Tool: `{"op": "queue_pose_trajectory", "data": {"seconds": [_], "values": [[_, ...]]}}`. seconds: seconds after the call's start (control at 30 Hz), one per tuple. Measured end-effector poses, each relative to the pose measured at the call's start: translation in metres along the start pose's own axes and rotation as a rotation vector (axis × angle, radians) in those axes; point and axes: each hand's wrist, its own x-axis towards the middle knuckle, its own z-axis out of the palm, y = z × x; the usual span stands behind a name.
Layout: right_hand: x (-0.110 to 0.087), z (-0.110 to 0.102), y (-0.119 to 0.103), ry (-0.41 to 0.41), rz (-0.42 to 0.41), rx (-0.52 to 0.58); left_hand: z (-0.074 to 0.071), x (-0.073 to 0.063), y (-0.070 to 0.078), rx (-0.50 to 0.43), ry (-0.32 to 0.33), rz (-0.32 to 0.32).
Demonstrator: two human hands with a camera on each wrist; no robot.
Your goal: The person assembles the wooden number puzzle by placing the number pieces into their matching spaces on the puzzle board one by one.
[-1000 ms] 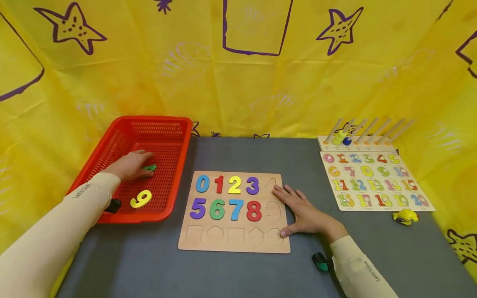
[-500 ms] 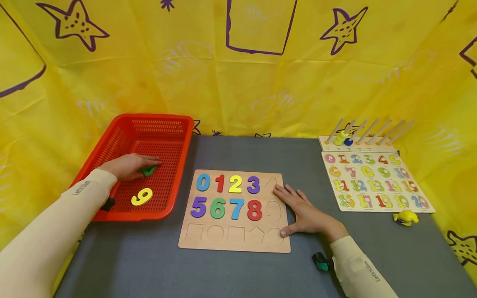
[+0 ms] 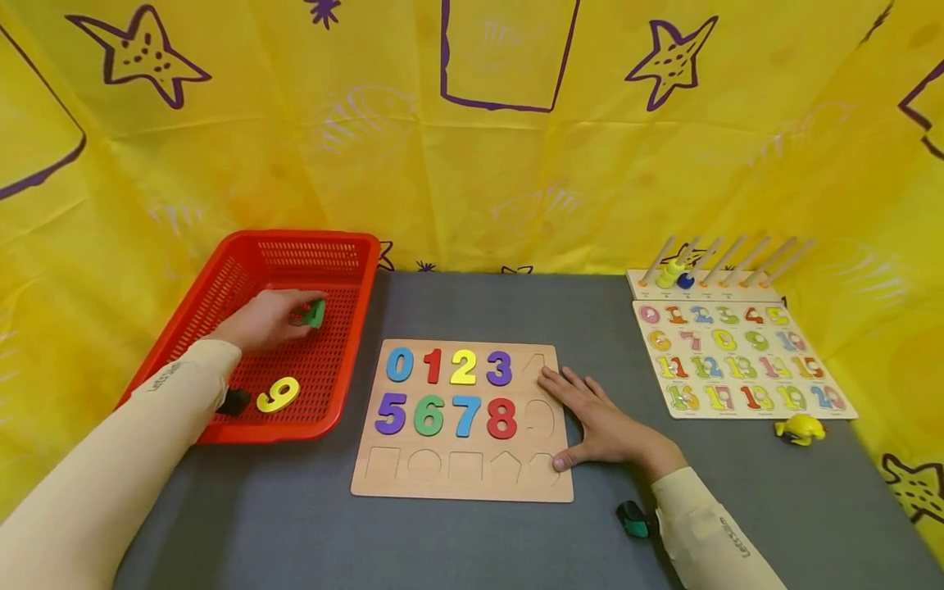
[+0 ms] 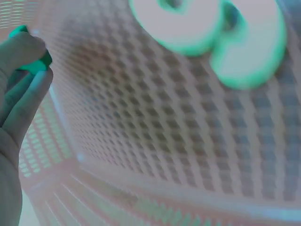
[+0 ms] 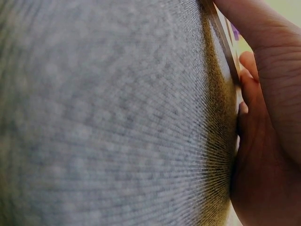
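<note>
My left hand [image 3: 271,319] is inside the red basket [image 3: 352,360] and pinches a green number piece [image 3: 315,314], which is tilted up and partly hidden by the fingers. In the left wrist view the thumb and fingers hold that green piece [image 4: 41,63] at the left edge. A yellow 9 [image 3: 279,395] lies on the basket floor near the wrist. My right hand [image 3: 605,422] rests with spread, straight fingers on the right edge of the wooden number board [image 3: 460,483]. Colored numbers 0 to 3 and 5 to 8 sit in the board; other outlines are bare.
At the right lies a second number board [image 3: 745,360] with a pegged strip [image 3: 708,287] behind it. A yellow toy [image 3: 801,428] sits near its front corner. A yellow patterned cloth [image 3: 472,180] hangs behind the grey table [image 3: 295,524].
My left hand has lifted the green number piece from the basket floor and turned it on its side. The right hand has stayed at the board's edge.
</note>
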Motion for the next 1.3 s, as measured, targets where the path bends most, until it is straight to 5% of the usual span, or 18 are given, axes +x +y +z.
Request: {"op": "queue_pose_trajectory", "data": {"seconds": [0.23, 0.4, 0.5, 0.87, 1.13, 1.3], "values": [[0.000, 0.000, 0.001, 0.000, 0.001, -0.003, -0.014, 0.007, 0.036, -0.590, 0.136, -0.247], [0.001, 0.000, 0.002, 0.003, 0.011, -0.007, -0.021, 0.016, 0.065, -1.209, 0.217, -0.194], [0.001, -0.001, 0.002, 0.000, 0.018, -0.010, -0.020, 0.022, 0.080, -1.418, 0.228, -0.156], [0.001, 0.000, 0.003, -0.011, 0.008, -0.009, 0.001, 0.041, 0.137, -1.129, 0.071, -0.092], [0.000, 0.000, 0.005, 0.011, -0.024, -0.010, 0.026, 0.059, 0.185, -1.160, -0.149, -0.090], [0.000, 0.000, 0.007, 0.021, -0.042, 0.030, 0.045, 0.073, 0.207, -1.125, -0.228, -0.059]]}}
